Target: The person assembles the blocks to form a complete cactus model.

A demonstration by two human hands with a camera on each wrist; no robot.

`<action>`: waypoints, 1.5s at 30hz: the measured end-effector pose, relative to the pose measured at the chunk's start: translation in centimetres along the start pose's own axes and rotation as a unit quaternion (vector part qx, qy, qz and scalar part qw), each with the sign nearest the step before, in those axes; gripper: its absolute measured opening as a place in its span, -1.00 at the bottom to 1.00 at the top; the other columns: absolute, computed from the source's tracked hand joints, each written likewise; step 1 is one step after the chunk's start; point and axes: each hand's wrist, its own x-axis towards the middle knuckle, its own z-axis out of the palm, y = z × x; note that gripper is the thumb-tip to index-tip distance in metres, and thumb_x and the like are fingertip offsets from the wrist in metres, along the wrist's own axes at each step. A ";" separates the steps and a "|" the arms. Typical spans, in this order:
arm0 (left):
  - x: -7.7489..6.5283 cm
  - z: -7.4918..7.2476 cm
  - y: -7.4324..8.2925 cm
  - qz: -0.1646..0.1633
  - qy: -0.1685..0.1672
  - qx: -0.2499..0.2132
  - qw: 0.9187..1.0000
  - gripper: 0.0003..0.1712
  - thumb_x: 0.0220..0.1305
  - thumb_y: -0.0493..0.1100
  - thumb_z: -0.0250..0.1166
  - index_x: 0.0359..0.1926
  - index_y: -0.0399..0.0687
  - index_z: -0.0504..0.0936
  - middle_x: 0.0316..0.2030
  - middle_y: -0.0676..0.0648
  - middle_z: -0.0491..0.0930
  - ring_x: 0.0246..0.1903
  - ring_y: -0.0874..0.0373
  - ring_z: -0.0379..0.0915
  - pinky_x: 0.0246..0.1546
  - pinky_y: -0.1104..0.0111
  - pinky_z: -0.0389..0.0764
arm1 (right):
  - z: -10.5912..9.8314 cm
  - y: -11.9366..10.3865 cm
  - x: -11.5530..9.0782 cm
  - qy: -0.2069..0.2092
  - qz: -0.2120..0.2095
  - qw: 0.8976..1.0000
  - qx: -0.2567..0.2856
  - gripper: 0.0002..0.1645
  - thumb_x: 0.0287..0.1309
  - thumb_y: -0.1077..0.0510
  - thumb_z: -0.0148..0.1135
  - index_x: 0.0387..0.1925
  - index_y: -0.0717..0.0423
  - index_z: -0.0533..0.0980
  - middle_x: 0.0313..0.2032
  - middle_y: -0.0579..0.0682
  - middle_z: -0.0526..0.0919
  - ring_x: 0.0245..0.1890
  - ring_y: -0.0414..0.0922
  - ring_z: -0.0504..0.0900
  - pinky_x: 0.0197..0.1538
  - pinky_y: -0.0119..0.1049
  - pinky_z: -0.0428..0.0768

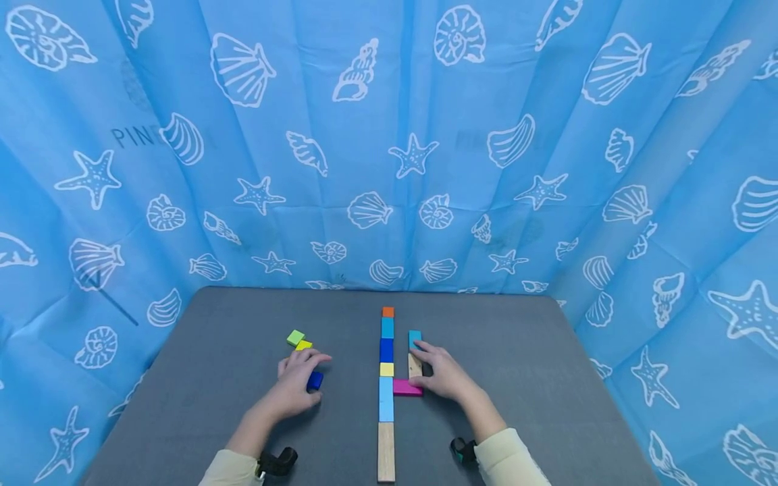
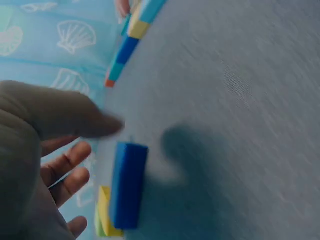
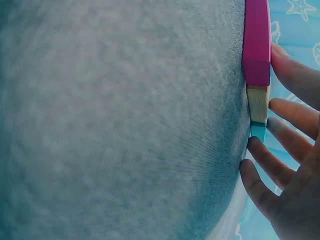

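Observation:
My left hand (image 1: 295,385) hovers around a dark blue block (image 2: 129,185), thumb and fingers spread apart. Just beyond those fingers lie a yellow block (image 1: 304,345) and a lime green block (image 1: 295,337). On the other side, my right hand (image 1: 446,373) rests its extended fingers on a short branch of blocks. Its thumb is at the magenta block (image 3: 257,42), which sits crosswise against a long row. Past the magenta one come a wooden block (image 3: 257,103) and a teal block (image 3: 258,131), with the other fingertips along them.
The straight row runs down the middle of the grey table (image 1: 510,324): an orange block (image 1: 388,312), a teal one, a dark blue one, a yellow one, a light blue block (image 1: 386,399) and a long wooden block (image 1: 386,452). A shell-patterned blue curtain (image 1: 389,182) surrounds the table's far edge.

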 end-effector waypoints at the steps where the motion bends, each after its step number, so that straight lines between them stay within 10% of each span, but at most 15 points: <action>1: -0.2 0.0 -0.3 -0.005 0.002 0.008 1.000 -0.27 0.08 -0.33 0.45 0.31 0.04 0.50 0.28 -0.08 0.40 0.34 -0.14 0.17 0.31 -0.29 0.02 | 0.0 0.0 0.0 -0.002 0.000 1.000 -0.002 -0.17 0.14 -0.10 0.48 0.40 0.01 0.43 0.49 0.01 0.30 0.46 0.17 0.27 0.36 0.20 0.36; 21: -0.6 0.7 -1.1 0.011 0.041 0.154 0.987 -0.67 0.34 -0.12 0.37 0.10 0.07 0.60 0.12 -0.07 0.53 0.23 -0.12 0.35 0.31 -0.26 0.12 | 0.0 0.1 -0.2 -0.005 0.002 1.000 0.005 -0.16 0.16 -0.10 0.46 0.43 -0.01 0.40 0.51 0.01 0.27 0.47 0.18 0.24 0.35 0.21 0.37; 27: -0.1 0.7 -0.1 0.047 0.096 0.136 0.985 -0.59 0.36 -0.08 0.36 0.18 0.01 0.56 0.14 -0.11 0.53 0.22 -0.09 0.43 0.30 -0.24 0.26 | -0.1 0.0 -0.2 -0.004 -0.004 1.000 0.001 -0.16 0.16 -0.09 0.46 0.43 0.01 0.40 0.51 0.02 0.27 0.47 0.18 0.24 0.36 0.21 0.35; 45: 3.0 2.2 2.9 0.018 0.100 0.045 0.994 -0.57 0.32 -0.15 0.39 0.19 -0.10 0.61 0.09 -0.11 0.54 0.11 -0.05 0.45 0.18 0.02 0.55 | 0.0 0.3 0.0 -0.008 -0.021 1.000 -0.003 -0.15 0.16 -0.12 0.45 0.42 0.03 0.40 0.50 0.04 0.28 0.46 0.21 0.25 0.34 0.24 0.37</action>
